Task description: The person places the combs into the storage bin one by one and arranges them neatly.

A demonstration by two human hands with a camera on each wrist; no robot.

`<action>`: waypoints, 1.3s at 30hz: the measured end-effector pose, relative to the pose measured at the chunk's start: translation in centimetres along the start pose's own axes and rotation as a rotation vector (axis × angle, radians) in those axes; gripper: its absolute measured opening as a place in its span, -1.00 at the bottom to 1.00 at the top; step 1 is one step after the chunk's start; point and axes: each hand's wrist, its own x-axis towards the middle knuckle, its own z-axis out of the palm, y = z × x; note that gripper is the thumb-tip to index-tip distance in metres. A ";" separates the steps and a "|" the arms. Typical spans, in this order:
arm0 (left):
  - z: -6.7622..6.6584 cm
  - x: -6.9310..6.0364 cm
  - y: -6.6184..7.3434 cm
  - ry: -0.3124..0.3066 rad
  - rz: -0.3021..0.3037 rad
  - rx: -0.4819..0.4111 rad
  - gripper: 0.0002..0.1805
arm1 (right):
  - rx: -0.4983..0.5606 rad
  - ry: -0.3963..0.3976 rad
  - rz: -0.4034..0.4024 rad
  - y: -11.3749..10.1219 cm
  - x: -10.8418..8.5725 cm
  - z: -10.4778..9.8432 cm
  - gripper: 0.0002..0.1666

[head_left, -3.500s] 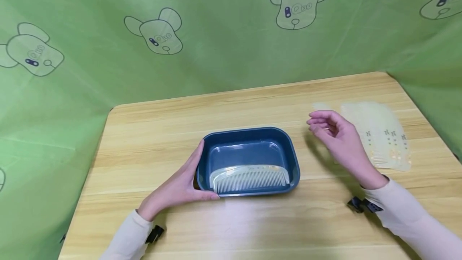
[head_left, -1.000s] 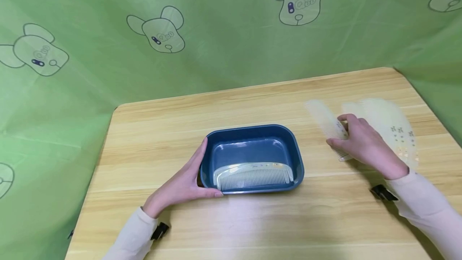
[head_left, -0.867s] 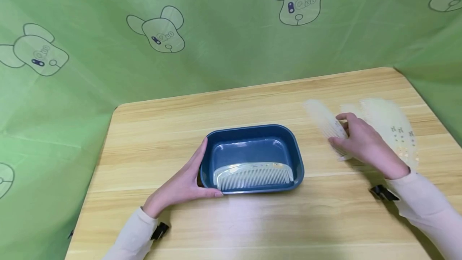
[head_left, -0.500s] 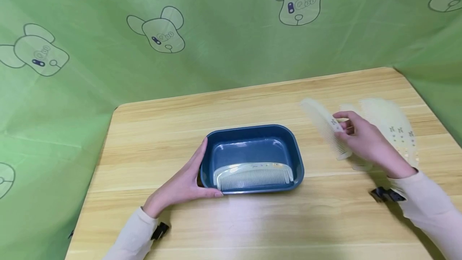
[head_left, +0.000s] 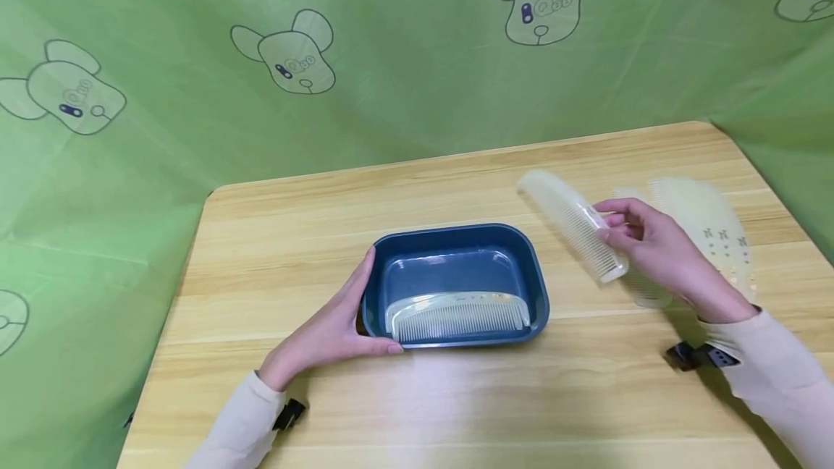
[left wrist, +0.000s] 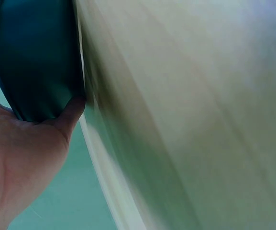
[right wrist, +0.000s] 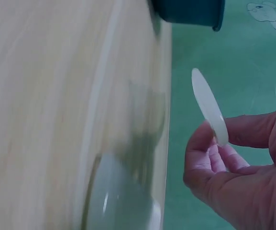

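A pale translucent comb (head_left: 565,214) is pinched between the thumb and fingers of my right hand (head_left: 677,259), tilted just above the table. The right wrist view shows this comb (right wrist: 207,103) edge-on, off the surface. My left hand (head_left: 326,339) holds the near left corner of a dark blue plastic box (head_left: 537,288), fingers along its left wall and thumb at the front rim. Inside the box, a similar comb (head_left: 459,317) leans along the near wall, teeth down. More pale combs (head_left: 693,216) lie overlapping beneath and beyond my right hand, which partly hides them.
The light wooden table (head_left: 456,411) carries everything. A green curtain (head_left: 404,107) with mouse-like drawings hangs behind its far edge. Small black devices (head_left: 288,415) are fixed at both wrists.
My right hand has picked one comb off the table beside the others, lifted it and shifted it slightly left toward the box. The left hand and box stay in place.
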 end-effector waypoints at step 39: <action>0.0 0.0 0.0 0.002 -0.007 -0.017 0.59 | 0.214 -0.415 -0.158 -8.2 0.5 5.2 -0.67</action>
